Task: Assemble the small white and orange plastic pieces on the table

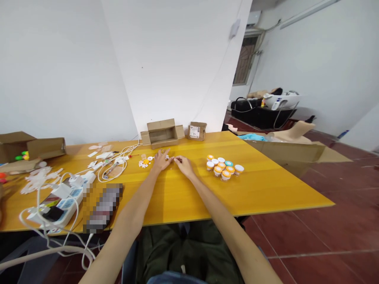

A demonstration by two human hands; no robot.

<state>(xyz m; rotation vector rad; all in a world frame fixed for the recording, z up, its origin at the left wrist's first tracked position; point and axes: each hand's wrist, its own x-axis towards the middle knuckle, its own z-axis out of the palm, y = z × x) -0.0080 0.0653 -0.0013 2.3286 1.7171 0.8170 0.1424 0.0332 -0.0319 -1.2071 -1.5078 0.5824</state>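
Observation:
My left hand [161, 161] lies over the table [183, 197] with its fingers spread, and small pale bits show beside its fingertips. Close by on the right, my right hand [183, 165] has thumb and forefinger pressed together near the left thumb. Whatever is in that pinch is too small to make out. Left of my left hand lies a group of small white and yellow round pieces [145, 162]. A cluster of small clear tubs with orange, white and teal lids [226, 173] stands to the right of my right hand.
An open cardboard box [162, 144] and a smaller labelled box [201, 136] stand against the wall. On the left are a power strip [72, 205] with tangled white cables, a blurred-out phone [105, 207], clear plastic pieces [38, 179] and another open box [47, 149].

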